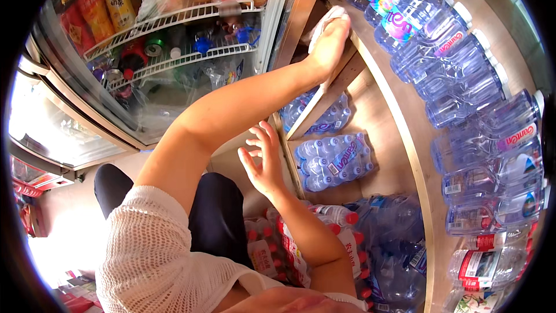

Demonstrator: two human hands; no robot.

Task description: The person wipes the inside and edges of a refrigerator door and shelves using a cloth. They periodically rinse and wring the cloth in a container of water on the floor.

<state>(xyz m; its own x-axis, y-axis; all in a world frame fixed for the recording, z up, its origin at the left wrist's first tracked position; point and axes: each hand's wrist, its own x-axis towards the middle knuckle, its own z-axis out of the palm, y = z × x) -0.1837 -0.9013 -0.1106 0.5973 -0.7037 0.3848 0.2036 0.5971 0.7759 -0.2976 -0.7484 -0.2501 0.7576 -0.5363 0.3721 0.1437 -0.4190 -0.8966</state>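
My left hand (331,45) reaches across to the right and presses a white cloth (320,26) at the wooden shelving. It is beside the front edge of the curved shelf (405,145), where an upright wooden divider (319,105) meets it. Part of the cloth is hidden behind the fingers. Lower down, in front of the shelving, my right hand (264,169) hangs in the air with its fingers apart and nothing in them. Below the curved shelf, a shrink-wrapped pack of small water bottles (333,161) lies near my right hand, and another pack (332,115) sits behind the divider.
Large water bottles (460,65) line the curved shelf on the right. Red-capped bottle packs (265,252) and big blue-tinted bottles (391,265) crowd below my right arm. On the left, a glass-fronted drinks cooler (169,95) has wire racks. My knees (217,213) are bent beneath my arms.
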